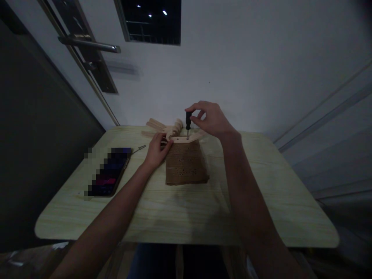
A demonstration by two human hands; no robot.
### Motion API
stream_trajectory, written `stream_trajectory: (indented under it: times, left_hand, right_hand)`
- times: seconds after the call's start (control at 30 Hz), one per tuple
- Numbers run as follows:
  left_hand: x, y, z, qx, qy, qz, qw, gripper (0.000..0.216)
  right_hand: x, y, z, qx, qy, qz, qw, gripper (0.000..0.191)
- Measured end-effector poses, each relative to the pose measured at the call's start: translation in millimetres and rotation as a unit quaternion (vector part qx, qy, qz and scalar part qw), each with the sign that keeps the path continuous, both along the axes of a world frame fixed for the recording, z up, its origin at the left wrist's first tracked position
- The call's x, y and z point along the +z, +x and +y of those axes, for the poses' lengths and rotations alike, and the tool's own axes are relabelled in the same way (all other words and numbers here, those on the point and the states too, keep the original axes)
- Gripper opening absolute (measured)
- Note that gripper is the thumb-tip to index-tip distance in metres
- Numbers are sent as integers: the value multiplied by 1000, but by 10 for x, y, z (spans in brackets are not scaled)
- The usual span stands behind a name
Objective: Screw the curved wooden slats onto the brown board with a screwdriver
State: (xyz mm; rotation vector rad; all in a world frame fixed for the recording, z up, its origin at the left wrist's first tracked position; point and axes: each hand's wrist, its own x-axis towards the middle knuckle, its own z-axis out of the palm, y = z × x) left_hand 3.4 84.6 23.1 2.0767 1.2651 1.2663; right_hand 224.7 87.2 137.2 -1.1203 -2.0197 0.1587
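Note:
My right hand [210, 118] pinches the black handle of a small screwdriver [188, 123], held upright with its tip down on a light wooden piece [186, 138]. That piece lies on top of a brown perforated block [185, 162] standing on the table. My left hand [157, 149] grips the left end of the wooden piece, fingers curled around it. More pale wooden parts [162, 127] lie just behind the block.
A phone [112, 171] lies on the pale wood-grain table [261, 201] to the left. A small screw or metal bit [138, 148] rests beside it. A white wall rises behind the table; a door with a metal handle [90, 43] stands at the left.

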Motion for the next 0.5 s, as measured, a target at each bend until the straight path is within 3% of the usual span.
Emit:
stream_trajectory:
  times: [0.27,0.5]
  left_hand:
    - [-4,21,-5,-4,-15,-8,1000,29]
    - [28,9,3,-3,-15,8,1000,31]
  right_hand:
    - [43,-22,-78,-5,-5,-13,1000,26]
    - [-12,30,29,-23,4,-4,1000,15]
